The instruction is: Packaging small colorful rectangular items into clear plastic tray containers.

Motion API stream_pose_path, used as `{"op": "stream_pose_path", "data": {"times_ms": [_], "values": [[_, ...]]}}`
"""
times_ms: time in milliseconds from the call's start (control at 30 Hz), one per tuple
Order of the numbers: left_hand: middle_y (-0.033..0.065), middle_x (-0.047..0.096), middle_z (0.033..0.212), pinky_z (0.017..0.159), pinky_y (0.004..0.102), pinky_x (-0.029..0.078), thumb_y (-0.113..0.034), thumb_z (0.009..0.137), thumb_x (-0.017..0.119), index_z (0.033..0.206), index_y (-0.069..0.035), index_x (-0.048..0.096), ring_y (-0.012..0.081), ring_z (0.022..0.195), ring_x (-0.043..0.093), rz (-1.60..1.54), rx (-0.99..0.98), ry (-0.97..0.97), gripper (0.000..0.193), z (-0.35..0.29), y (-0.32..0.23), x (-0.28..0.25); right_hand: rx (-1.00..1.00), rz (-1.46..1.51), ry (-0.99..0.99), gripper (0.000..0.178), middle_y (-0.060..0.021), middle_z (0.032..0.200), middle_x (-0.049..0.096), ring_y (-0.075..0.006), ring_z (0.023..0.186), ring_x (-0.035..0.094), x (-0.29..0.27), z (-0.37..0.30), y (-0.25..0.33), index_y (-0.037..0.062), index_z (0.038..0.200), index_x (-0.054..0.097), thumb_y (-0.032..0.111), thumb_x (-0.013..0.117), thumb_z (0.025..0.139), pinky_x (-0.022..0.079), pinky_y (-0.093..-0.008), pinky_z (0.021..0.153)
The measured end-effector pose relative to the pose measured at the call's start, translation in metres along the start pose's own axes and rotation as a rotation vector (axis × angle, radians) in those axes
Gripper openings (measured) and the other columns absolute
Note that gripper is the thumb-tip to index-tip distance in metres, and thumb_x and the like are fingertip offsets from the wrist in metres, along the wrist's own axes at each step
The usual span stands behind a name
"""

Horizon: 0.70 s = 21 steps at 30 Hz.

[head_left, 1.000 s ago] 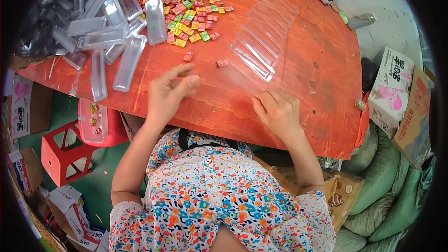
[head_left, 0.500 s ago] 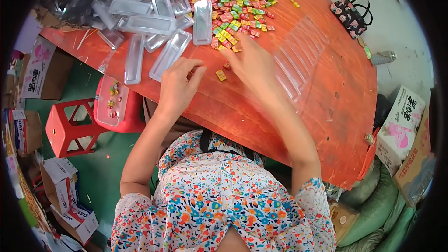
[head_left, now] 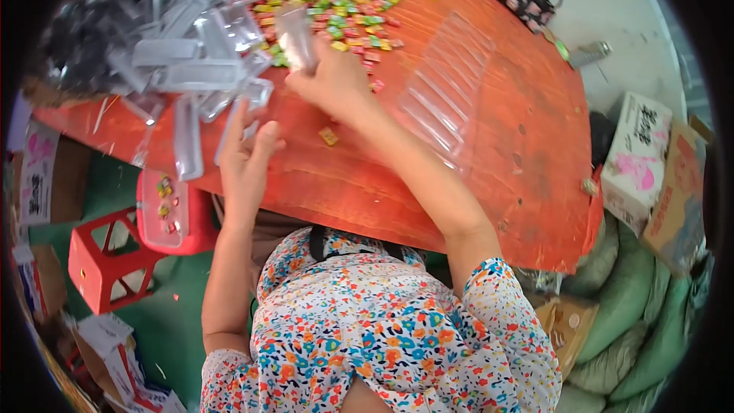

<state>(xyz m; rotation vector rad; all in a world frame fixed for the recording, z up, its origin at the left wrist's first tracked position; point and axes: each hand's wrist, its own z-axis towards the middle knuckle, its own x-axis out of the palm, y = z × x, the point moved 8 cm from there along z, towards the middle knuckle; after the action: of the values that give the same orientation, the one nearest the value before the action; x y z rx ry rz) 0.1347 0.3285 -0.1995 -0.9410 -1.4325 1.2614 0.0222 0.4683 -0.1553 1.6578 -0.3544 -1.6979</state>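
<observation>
My right hand (head_left: 336, 80) is closed round the near end of a clear plastic tray (head_left: 294, 34), long and narrow, which is blurred and tilted. Beyond it spreads a heap of small red, yellow and green wrapped pieces (head_left: 348, 8). On the near side of that hand, one yellow piece (head_left: 329, 136) lies by itself on the orange-red table (head_left: 367, 183). My left hand (head_left: 246, 157) has its fingers apart, slightly smeared, and holds nothing visible. Another clear tray (head_left: 187, 138) lies to its left, and one partly hidden sits behind its fingers.
Many clear trays (head_left: 199, 75) pile up at the far left. A transparent ribbed sheet (head_left: 440, 95) lies right of my right arm. Below the table's left edge stand a red stool (head_left: 95, 268) and a pink-red container (head_left: 195, 222). A flowered bag (head_left: 524, 0) is at the far right.
My right hand has left the loose pieces and taken hold of a clear tray, now tilted. My left hand has spread its fingers. The whole view has shifted and turned.
</observation>
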Motion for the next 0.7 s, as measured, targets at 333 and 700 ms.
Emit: {"op": "stream_pose_path", "data": {"times_ms": [333,700], "values": [[0.0143,0.055,0.126,0.097,0.0348,0.044,-0.021,0.092,0.064,0.143,-0.002,0.032,0.0211,0.114,0.055,-0.381,-0.298,0.339,0.064,-0.046,0.024,0.072,0.044,0.522,0.289,0.035,-0.0030,0.086,0.066,-0.0081,0.070,0.060,-0.032,-0.145,-0.014,0.0030,0.103,0.060,0.017,0.079,0.077,0.048,-0.0239,0.062],[0.0161,0.055,0.127,0.096,0.0367,0.047,-0.010,0.077,0.078,0.144,-0.001,0.031,0.0223,0.110,0.058,-0.332,-0.304,0.645,0.082,-0.080,0.022,0.116,0.390,1.144,0.515,0.017,-0.0024,0.078,0.064,-0.0070,0.063,0.057,-0.029,-0.201,-0.053,0.0014,0.088,0.067,0.012,0.077,0.079,0.046,-0.0200,0.054]]}}
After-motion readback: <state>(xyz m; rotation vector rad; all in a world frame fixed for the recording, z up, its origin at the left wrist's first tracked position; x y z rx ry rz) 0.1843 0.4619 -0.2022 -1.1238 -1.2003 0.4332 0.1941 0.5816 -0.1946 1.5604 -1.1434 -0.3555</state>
